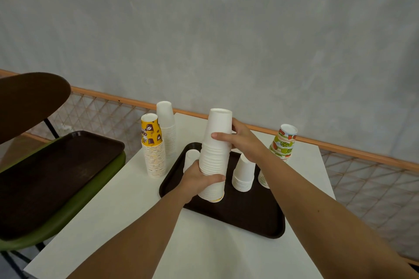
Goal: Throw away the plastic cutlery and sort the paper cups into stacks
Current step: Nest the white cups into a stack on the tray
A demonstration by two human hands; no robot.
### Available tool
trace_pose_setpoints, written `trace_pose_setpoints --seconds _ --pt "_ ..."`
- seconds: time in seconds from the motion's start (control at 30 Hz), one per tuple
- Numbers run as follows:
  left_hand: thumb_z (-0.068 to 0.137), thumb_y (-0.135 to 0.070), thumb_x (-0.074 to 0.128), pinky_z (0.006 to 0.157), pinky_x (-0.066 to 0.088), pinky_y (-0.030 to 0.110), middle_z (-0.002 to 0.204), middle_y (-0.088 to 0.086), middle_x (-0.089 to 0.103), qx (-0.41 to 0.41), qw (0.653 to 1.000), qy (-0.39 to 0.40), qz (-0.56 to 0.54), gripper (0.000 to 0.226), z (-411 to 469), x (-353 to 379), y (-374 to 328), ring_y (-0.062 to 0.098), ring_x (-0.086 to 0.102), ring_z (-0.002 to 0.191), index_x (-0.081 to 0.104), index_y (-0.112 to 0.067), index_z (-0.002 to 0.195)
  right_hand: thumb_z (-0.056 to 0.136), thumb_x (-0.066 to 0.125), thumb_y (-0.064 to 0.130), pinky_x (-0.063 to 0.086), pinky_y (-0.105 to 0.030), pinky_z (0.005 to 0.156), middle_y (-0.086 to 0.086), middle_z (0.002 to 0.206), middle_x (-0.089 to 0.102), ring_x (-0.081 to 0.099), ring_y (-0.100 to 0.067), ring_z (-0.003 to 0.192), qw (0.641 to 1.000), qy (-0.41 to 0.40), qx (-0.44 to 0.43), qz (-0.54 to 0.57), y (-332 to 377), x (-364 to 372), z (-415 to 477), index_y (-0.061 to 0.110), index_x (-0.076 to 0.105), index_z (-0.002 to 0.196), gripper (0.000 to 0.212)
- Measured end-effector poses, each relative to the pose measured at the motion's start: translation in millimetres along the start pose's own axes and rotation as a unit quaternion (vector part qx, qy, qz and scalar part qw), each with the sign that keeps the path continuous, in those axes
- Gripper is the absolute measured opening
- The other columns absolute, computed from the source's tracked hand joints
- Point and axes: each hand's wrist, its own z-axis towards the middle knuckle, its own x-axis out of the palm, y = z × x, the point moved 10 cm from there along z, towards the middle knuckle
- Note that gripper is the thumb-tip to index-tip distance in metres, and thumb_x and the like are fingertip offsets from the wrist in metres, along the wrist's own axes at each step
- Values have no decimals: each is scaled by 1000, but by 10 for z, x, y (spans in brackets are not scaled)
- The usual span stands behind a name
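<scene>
Head view: left hand [199, 179] clamps white cup stack [215, 156] low, right hand [240, 138] clamps high. Judged light, crushable, prone to telescoping; support its base.

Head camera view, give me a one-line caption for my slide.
Both hands, left low and right high, hold a tall white cup stack over a dark tray.

Two bare forearms, no sleeves, left hand [199, 179], right hand [243, 140]
</scene>
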Motion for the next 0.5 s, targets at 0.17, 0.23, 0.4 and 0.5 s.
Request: trace_pose_setpoints --seconds 0.17,0.23,0.4,0.5 --pt "65 -29 83 89 43 32 110 -6 55 -5 1000 -4 7 72 -20 -10 52 15 52 106 45 -25 126 76 75 28 56 -36 77 0 120 59 59 -19 108 1000 -27 -8 7 104 -100 35 23 49 125 56" --pt "65 -28 83 89 43 31 109 -7 55 -4 1000 -2 6 71 -24 -7 46 15 51 105 45 -25 126 77 75 27 56 -35 77 0 119 59 59 -18 107 999 -36 -20 9 160 -141 49 24 49 122 52" --pt "67 -25 82 87 41 30 101 -12 54 -3 1000 1 5 63 -17 14 48 14 50 104 43 -29 117 76 76 25 52 -32 77 0 117 60 58 -17 105 997 -60 -41 12 297 -232 80 21 50 122 53" --pt "68 -25 82 87 40 29 100 -12 52 -6 1000 0 7 61 -6 22 55 14 50 104 41 -31 113 74 78 25 54 -40 85 -3 118 61 59 -22 109 995 -81 -60 21 397 -336 101 18 52 124 57"
